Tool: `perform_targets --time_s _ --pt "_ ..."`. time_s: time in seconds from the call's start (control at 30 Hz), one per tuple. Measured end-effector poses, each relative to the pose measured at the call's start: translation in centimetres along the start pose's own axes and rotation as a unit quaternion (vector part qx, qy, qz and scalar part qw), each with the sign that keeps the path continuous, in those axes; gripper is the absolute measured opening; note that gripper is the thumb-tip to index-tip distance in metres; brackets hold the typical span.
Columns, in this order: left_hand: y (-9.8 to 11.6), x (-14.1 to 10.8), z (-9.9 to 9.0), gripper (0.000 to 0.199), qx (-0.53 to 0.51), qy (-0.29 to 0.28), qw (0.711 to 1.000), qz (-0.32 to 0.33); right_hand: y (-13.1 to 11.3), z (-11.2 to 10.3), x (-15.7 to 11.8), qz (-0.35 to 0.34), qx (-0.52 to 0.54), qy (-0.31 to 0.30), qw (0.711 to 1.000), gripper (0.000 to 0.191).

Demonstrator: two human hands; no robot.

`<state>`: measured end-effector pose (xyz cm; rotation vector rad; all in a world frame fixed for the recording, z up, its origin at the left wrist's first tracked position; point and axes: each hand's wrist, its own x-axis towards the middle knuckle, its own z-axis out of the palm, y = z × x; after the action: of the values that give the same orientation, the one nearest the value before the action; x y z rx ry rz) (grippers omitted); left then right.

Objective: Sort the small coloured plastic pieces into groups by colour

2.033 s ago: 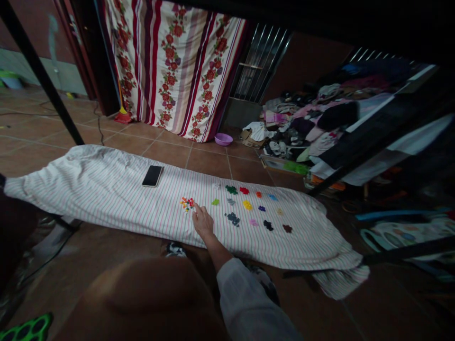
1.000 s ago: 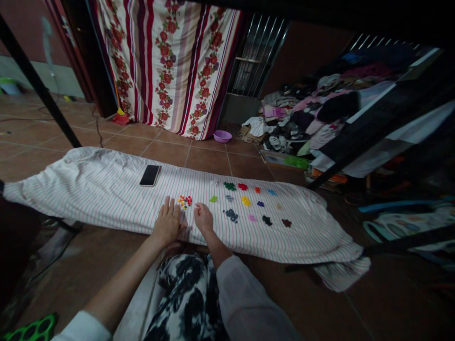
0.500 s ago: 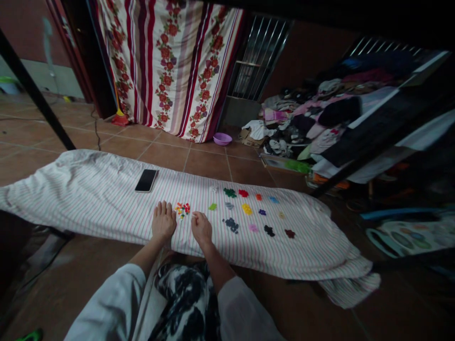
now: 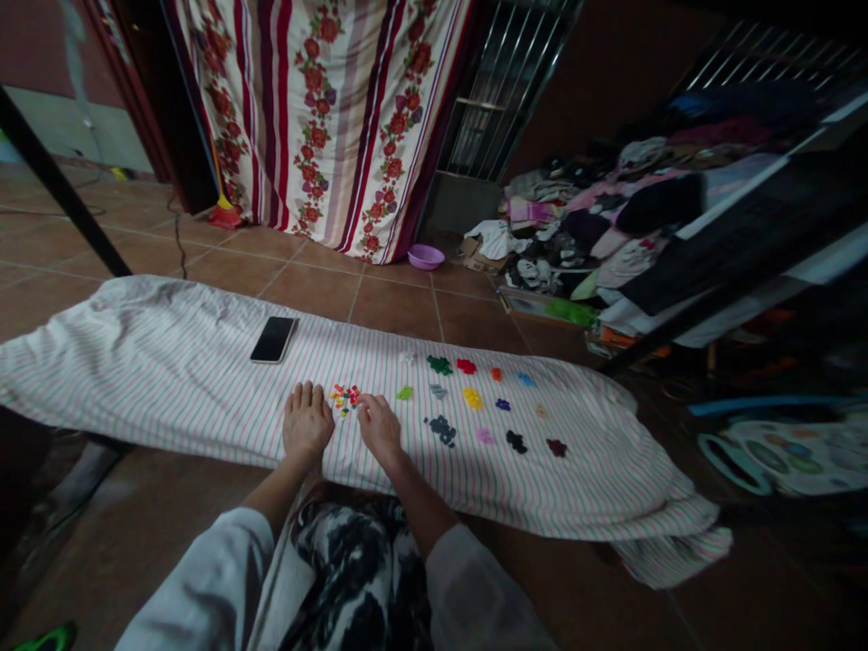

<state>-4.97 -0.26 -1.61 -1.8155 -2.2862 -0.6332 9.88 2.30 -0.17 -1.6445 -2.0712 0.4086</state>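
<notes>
My left hand (image 4: 307,422) lies flat on the striped cloth (image 4: 169,362), fingers stretched forward, just left of a small mixed pile of red, orange, yellow and green pieces (image 4: 344,396). At the pile's right edge is my right hand (image 4: 380,427), thumb and forefinger pinched together. Whatever it may hold is too small to make out. Sorted by colour, several little heaps spread to the right, among them light green pieces (image 4: 405,392), dark green pieces (image 4: 439,364), yellow pieces (image 4: 472,398) and dark grey pieces (image 4: 442,430).
A phone (image 4: 272,339) rests on the cloth beyond my left hand. Past the far edge, a purple basin (image 4: 426,258) and a broom (image 4: 223,210) stand on the tiled floor near a floral curtain (image 4: 318,127). Clothes (image 4: 589,217) are heaped at the right.
My right hand has moved slightly left, its fingertips now at the edge of the mixed pile. My left hand stays flat beside it. The view has shifted a little.
</notes>
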Motion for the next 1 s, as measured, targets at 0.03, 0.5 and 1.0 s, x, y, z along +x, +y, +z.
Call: perform_targets --time_s 0.03,0.5,1.0 --pt "0.0 0.0 0.0 0.046 0.001 0.0 1.0 0.001 0.0 0.0 0.1 0.002 0.0 -0.001 1.0 0.028" --pt "0.0 0.0 0.1 0.046 0.012 0.013 1.0 0.007 -1.4 -0.5 0.8 0.074 -0.015 -0.04 0.996 0.019" --pt "0.1 -0.2 0.0 0.045 0.019 0.019 1.0 0.007 -0.2 -0.1 0.0 0.064 0.043 0.008 0.997 0.016"
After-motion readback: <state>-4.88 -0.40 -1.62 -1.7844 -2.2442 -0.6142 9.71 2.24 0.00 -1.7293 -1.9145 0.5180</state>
